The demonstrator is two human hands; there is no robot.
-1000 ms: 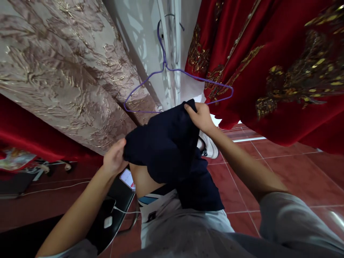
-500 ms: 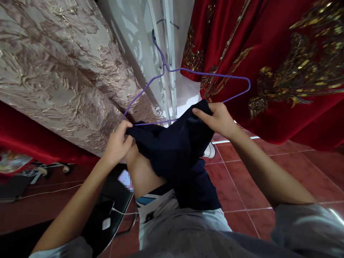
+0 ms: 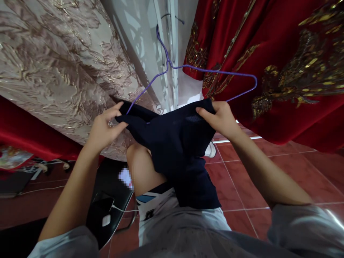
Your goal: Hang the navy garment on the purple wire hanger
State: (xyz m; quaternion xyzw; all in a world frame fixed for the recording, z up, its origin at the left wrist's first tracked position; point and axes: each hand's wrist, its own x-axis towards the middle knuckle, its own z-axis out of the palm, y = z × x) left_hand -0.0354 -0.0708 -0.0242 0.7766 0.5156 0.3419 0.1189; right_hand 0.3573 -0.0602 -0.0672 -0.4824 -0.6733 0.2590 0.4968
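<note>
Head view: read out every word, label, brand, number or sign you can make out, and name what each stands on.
No text can be read anywhere here.
Dark badge on the pale shorts: too small and dark to read.
Phone screen: pixelated, unreadable.
Colourful item at the left edge: too blurred to tell whether it bears words.
Dark cloth and purple hanger: no lettering visible.

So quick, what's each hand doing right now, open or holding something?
Left hand: partly open, holding the dark cloth at its edge.
Right hand: closed, holding the same cloth near its other upper corner.
</note>
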